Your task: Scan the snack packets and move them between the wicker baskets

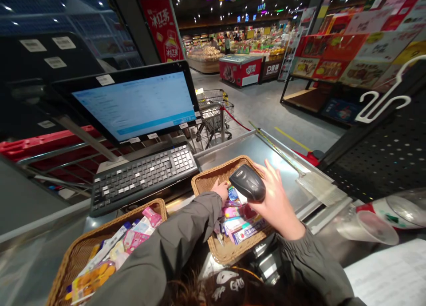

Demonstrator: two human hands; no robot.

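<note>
A black barcode scanner is in my right hand, its head over the right wicker basket. My left hand reaches into the far left part of that basket. Its fingers are drawn together at a small package beside the scanner; what they pinch, if anything, is too small to make out. Several small snack packs lie below, among them a blue-and-white slim pack and a pink pack. My left forearm passes over the edge of a second wicker basket, which holds more packs such as an orange one.
A monitor and a black keyboard stand left of the baskets. On the metal counter lies a flat brush-like tool. A clear plastic cup and paper sheets are at right. Beyond stands a shopping cart.
</note>
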